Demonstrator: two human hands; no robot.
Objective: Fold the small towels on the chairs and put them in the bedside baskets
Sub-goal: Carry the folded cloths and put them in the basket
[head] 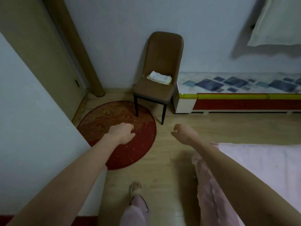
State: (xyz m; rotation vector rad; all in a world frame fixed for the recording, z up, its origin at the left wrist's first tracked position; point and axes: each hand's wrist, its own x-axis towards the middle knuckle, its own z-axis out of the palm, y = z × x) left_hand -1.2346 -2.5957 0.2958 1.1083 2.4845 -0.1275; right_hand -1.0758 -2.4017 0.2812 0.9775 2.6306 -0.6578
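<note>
Both forearms stretched out from the bottom of the view, the person's slippered foot (135, 188) on the pale wood floor (171, 160) between them. Left hand (123, 132) hung over the round red rug (117, 132), fingers curled loosely inward, holding nothing. Right hand (183, 132) hovered over bare floor beside the pink-covered bed (260, 160), its grip half open, thumb and fingers apart, touching nothing. Well ahead, the small towels (159, 77) lay in a pale, rough stack on the seat of the brown chair (160, 75), which stood against the wall next to a low painted bench (236, 93). No bedside basket was in sight.

Judging from the scene, the task had hardly begun: the towels were untouched. Trouble could come from the rug, since one chair leg stood on it and a step on its edge might slip or jog the chair; a grab at the whole stack could also spill the towels to the floor
</note>
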